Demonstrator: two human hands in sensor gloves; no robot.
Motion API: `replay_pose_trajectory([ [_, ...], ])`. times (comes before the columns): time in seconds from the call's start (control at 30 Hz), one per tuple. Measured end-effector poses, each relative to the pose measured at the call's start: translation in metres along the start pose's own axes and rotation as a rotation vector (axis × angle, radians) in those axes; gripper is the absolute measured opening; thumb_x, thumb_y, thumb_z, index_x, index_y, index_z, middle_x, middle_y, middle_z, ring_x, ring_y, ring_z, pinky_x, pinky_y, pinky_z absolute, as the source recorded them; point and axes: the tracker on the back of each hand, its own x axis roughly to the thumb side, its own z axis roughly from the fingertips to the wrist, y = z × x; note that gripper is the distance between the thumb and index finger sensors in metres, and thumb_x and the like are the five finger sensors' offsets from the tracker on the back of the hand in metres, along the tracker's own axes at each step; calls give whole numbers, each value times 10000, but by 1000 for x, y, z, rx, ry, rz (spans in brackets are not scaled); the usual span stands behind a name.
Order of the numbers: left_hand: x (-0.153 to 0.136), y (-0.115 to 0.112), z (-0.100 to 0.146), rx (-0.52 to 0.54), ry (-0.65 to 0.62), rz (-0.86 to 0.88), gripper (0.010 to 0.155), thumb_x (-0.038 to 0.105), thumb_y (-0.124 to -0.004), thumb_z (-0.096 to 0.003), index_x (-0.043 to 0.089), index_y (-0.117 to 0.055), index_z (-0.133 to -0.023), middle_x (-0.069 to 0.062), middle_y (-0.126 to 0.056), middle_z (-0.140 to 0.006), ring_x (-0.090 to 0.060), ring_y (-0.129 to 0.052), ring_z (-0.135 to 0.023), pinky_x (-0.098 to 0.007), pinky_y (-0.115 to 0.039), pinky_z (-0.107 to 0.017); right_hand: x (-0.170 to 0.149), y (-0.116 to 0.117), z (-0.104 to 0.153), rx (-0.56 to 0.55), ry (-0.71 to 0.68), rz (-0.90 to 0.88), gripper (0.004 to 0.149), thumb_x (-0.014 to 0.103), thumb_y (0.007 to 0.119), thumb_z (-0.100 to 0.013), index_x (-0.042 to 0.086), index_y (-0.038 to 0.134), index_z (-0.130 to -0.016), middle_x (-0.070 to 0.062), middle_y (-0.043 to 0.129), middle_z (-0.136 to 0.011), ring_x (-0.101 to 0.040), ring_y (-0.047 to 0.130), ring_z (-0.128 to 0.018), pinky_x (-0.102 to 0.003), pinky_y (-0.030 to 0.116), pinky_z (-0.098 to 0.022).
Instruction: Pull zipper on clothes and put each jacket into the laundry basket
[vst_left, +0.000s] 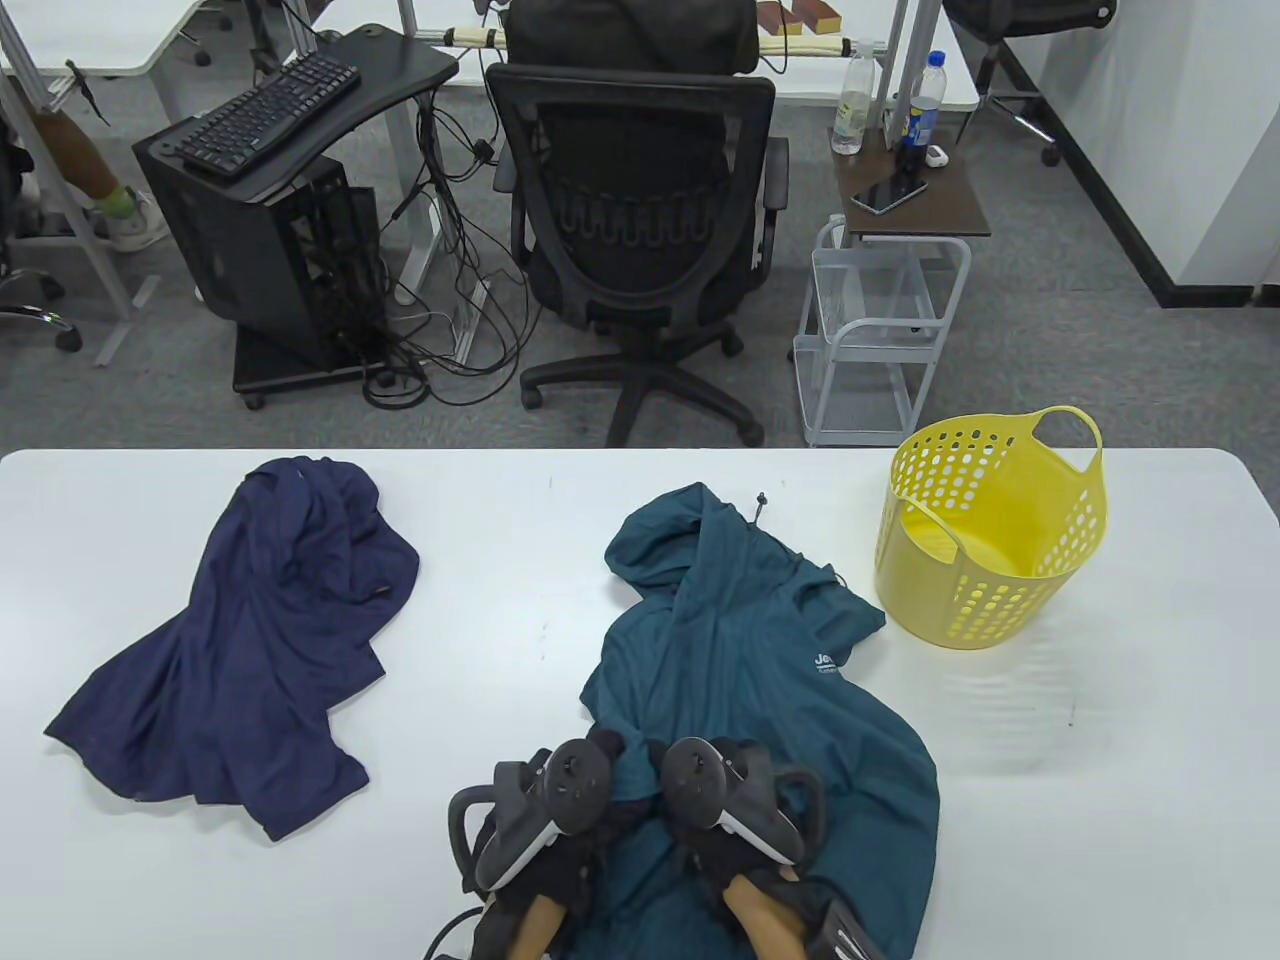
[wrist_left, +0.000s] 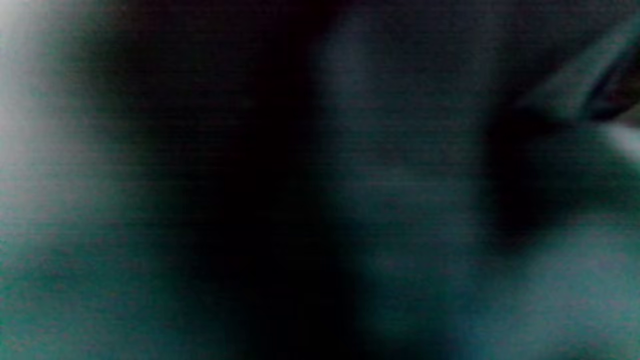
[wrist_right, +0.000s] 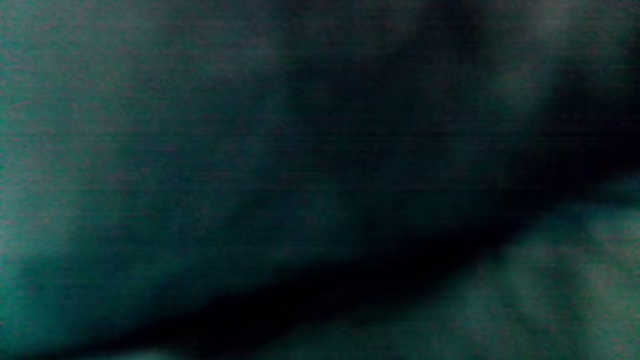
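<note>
Far off to the left of the left hand (vst_left: 560, 800) lies the dark blue jacket (vst_left: 250, 630), flat and crumpled on the white bench (vst_left: 500, 620). It looks thin, soft and light, so it should bunch up easily when picked up.

The left hand sits at the near edge of the bench, on the bottom hem of the teal jacket (vst_left: 760, 680). The tracker on its back hides the fingers, and the left wrist view is only a dark teal blur, so I cannot tell if the fingers are spread or pinching the cloth.

Just beside it, the right hand (vst_left: 730, 800) rests on the same hem. Its fingers are hidden too, and its wrist view is also a blur, so I cannot tell how they lie.

The teal jacket spreads away from both hands, hood at the far end. It looks smooth, a bit slippery and floppy. I think the best place to hold is the hem on each side of the zipper, with one hand keeping the cloth tight.

Beyond the right hand, far and to the right, stands the yellow laundry basket (vst_left: 1040, 600), with no jacket in it yet.

Past the bench are a black office chair (vst_left: 640, 220), a keyboard (vst_left: 265, 110) on a desk, and a grey carpet floor (vst_left: 1100, 330).
</note>
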Motion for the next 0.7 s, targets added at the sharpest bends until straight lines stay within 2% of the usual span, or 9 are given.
replay_pose_trajectory([
  [0.13,-7,2,-5,39,90,-109,664,555,-903,-269,417,-644,-864,239,-878,-407,-81,-944,-515,-527,-737,-623,-8,2,-2,3,15,-15,404,461,815,-484,406,852,-882,102,951,-892,-262,923,-814,-594,619,-684],
  [0.2,-10,2,-6,74,152,-136,608,515,-891,-300,416,-662,-855,232,-882,-410,-86,-945,-518,-525,-736,-623,-10,3,-2,6,18,-20,402,462,810,-486,407,851,-882,104,950,-893,-262,920,-817,-593,616,-686],
  [0.37,-25,8,-5,165,262,-128,532,529,-827,-340,426,-710,-848,237,-885,-448,-98,-947,-552,-525,-730,-626,-12,6,-2,18,20,-26,416,473,800,-488,428,827,-901,115,925,-931,-274,902,-842,-589,609,-690],
  [0.53,-51,11,-3,142,309,90,535,576,-755,-346,409,-772,-855,214,-975,-521,-143,-997,-580,-541,-733,-615,-10,11,-1,73,17,-15,467,492,783,-492,426,768,-954,115,838,-1033,-285,828,-911,-589,574,-707],
  [0.63,-66,10,-3,101,336,204,498,524,-766,-357,408,-808,-840,195,-1045,-686,-160,-1037,-660,-551,-731,-618,-9,14,-1,120,29,-12,503,508,768,-497,436,713,-992,123,754,-1094,-282,754,-961,-589,533,-723],
  [0.7,-75,8,-2,72,339,316,470,464,-777,-365,403,-816,-830,202,-1067,-687,-146,-1053,-677,-546,-737,-618,-8,15,-2,137,35,-2,507,507,754,-503,440,695,-1003,133,716,-1115,-278,717,-981,-590,514,-728],
])
